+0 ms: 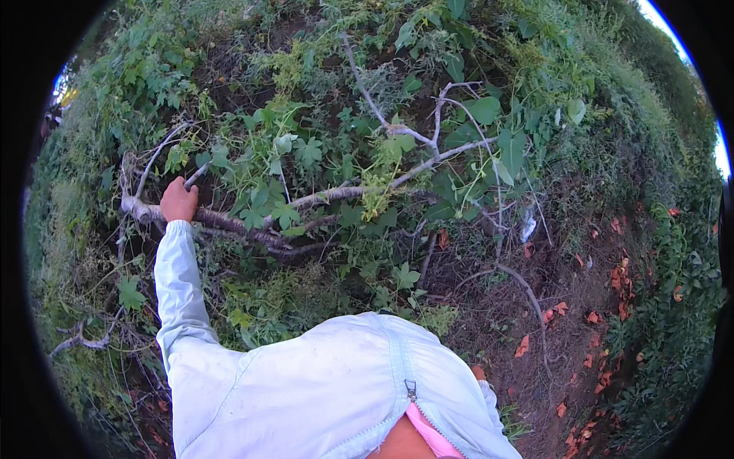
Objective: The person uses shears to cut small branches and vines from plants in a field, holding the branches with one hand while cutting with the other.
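My left hand (179,199) is stretched forward and grips a thick tree branch (221,220) close to its left end. A short broken stub (198,175) rises right beside my fingers. The branch runs to the right among lobed vine leaves (309,152) and forks into thin bare twigs (438,123). Only a small bit of my right hand (478,373) shows at the right edge of my pale jacket (332,373). The rest of that hand is hidden behind the jacket, so its hold cannot be seen.
Dense weeds and vines cover the ground ahead. Dry orange leaves (622,281) lie on brown soil (493,338) at the right. A thin curved branch (530,292) stretches over that soil, near a scrap of whitish litter (528,225). Another crooked branch (86,342) lies at the lower left.
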